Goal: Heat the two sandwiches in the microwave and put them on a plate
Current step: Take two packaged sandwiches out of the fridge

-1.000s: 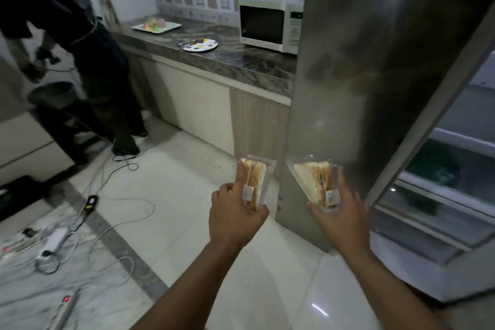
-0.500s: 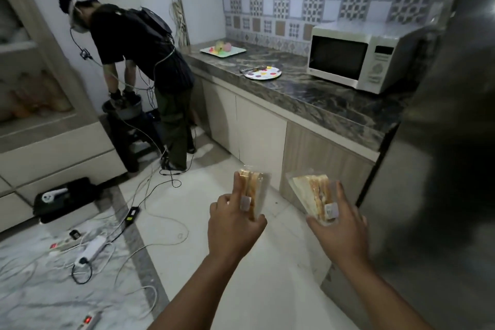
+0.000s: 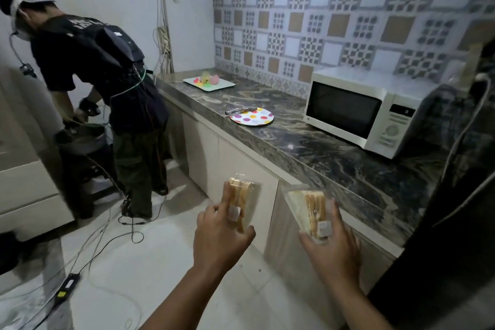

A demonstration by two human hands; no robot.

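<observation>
Clear plastic wraps both sandwiches as we carry one in each hand toward the counter.

From the head view, our left hand (image 3: 219, 238) is closed around the left sandwich (image 3: 241, 201) at 6 o'clock, and our right hand (image 3: 333, 246) grips the right sandwich (image 3: 308, 209) at about 5 o'clock, both held upright above the pale floor (image 3: 150, 270). The white microwave (image 3: 367, 110), door closed, sits on the dark marble counter (image 3: 308, 147) at 2 o'clock. The dotted plate (image 3: 251, 116) lies on the counter just left of it, near 12 o'clock, with tongs (image 3: 241, 110) resting on its far edge. A person in black (image 3: 107, 83) bends over at 10 o'clock.
</observation>
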